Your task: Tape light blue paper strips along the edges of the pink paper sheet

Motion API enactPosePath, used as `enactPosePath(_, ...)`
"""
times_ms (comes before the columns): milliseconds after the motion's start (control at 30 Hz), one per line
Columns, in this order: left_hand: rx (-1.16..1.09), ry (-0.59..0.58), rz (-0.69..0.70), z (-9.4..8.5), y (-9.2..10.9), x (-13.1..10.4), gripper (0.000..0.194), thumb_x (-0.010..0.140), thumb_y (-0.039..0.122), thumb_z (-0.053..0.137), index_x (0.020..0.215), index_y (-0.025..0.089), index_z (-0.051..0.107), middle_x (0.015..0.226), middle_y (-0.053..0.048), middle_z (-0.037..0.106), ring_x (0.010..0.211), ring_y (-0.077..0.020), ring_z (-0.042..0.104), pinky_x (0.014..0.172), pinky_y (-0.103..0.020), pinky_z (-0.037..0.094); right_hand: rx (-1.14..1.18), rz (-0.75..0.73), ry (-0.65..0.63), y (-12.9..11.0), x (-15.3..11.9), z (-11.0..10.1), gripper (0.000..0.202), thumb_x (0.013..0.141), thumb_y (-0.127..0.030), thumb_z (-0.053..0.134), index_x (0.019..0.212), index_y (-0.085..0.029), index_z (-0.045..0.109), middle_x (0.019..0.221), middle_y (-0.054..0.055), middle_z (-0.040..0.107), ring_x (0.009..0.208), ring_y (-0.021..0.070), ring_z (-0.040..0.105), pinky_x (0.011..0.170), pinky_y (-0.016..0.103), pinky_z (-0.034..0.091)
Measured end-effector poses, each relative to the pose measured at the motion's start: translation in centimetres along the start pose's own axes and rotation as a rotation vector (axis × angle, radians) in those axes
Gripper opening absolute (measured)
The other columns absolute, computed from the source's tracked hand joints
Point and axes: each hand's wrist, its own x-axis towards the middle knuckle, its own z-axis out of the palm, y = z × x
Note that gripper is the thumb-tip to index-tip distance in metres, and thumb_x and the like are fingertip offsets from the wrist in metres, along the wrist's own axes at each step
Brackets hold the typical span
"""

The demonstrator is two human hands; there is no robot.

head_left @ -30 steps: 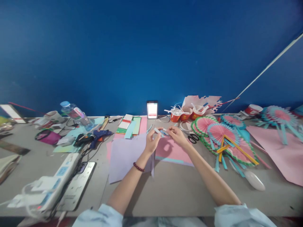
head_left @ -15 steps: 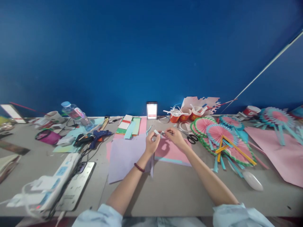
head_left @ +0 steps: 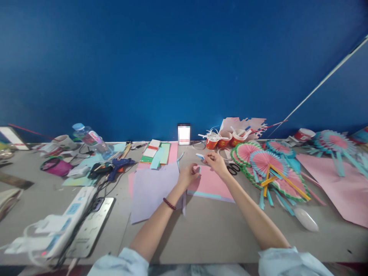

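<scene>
My right hand (head_left: 215, 163) is closed in a pinch on a small blue-and-white piece (head_left: 199, 156), too small and blurred to name; it points left from the fingertips. Lower and to the left, my left hand (head_left: 188, 175) is curled with thumb and fingers close together. A pale bit shows at its fingertips, but I cannot make out what it is. Both hands hover over pink paper (head_left: 212, 180) with a light-blue strip along its near edge. A lilac sheet (head_left: 155, 191) lies left of my left hand. Black-handled scissors (head_left: 233, 168) lie just right of my right wrist.
Red paper cups (head_left: 212, 143) holding white strips stand at the back. Pleated paper fans (head_left: 270, 165) are piled at right, beside a white computer mouse (head_left: 306, 219). At left are a blue glue gun (head_left: 118, 166), a bottle (head_left: 93, 140), a power strip (head_left: 70, 214) and a phone (head_left: 92, 228).
My hands have moved apart. The left hand dropped lower, and the white piece at its fingertips no longer shows there. The right hand shifted slightly, now with the blue-and-white piece visible in its fingers.
</scene>
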Motion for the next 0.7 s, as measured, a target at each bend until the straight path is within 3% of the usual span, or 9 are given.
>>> enactPosePath(133, 0.214, 0.191, 0.151, -0.5, 0.9, 0.0, 0.027, 0.071, 0.025, 0.066, 0.097, 0.02, 0.064, 0.071, 0.001, 0.056, 0.058, -0.0116, 0.051, 0.056, -0.025, 0.041, -0.03, -0.044, -0.051, 0.4, 0.0, 0.3, 0.027, 0.073, -0.043, 0.059, 0.081, -0.017, 0.059, 0.073, 0.005, 0.068, 0.064, 0.0179, 0.062, 0.04, 0.02, 0.041)
enactPosePath(200, 0.213, 0.247, 0.258, -0.8, 1.1, 0.1, 0.024, 0.08, 0.028, 0.058, 0.102, 0.02, 0.063, 0.08, -0.001, 0.059, 0.058, -0.0103, 0.051, 0.058, -0.025, 0.043, -0.057, -0.112, -0.068, 0.6, -0.1, 0.5, 0.023, 0.074, -0.039, 0.059, 0.08, -0.017, 0.06, 0.073, 0.005, 0.068, 0.066, 0.018, 0.062, 0.048, 0.023, 0.045)
enactPosePath(333, 0.149, 0.251, 0.387, -1.1, 0.9, 0.2, 0.024, 0.086, 0.032, 0.054, 0.105, 0.022, 0.065, 0.097, -0.004, 0.063, 0.064, -0.0105, 0.055, 0.062, -0.024, 0.046, -0.138, -0.236, -0.146, 0.3, -0.3, 0.7, 0.019, 0.077, -0.036, 0.057, 0.077, -0.018, 0.063, 0.074, 0.004, 0.068, 0.071, 0.0185, 0.063, 0.062, 0.027, 0.047)
enactPosePath(700, 0.187, 0.223, 0.374, -0.6, 1.4, -0.4, 0.015, 0.085, 0.029, 0.055, 0.081, 0.02, 0.066, 0.082, -0.002, 0.064, 0.066, -0.0122, 0.058, 0.058, -0.023, 0.043, -0.259, -0.281, -0.144, 0.2, -0.8, 0.8, 0.023, 0.078, -0.036, 0.056, 0.082, -0.017, 0.069, 0.082, 0.006, 0.071, 0.077, 0.0203, 0.063, 0.07, 0.029, 0.045)
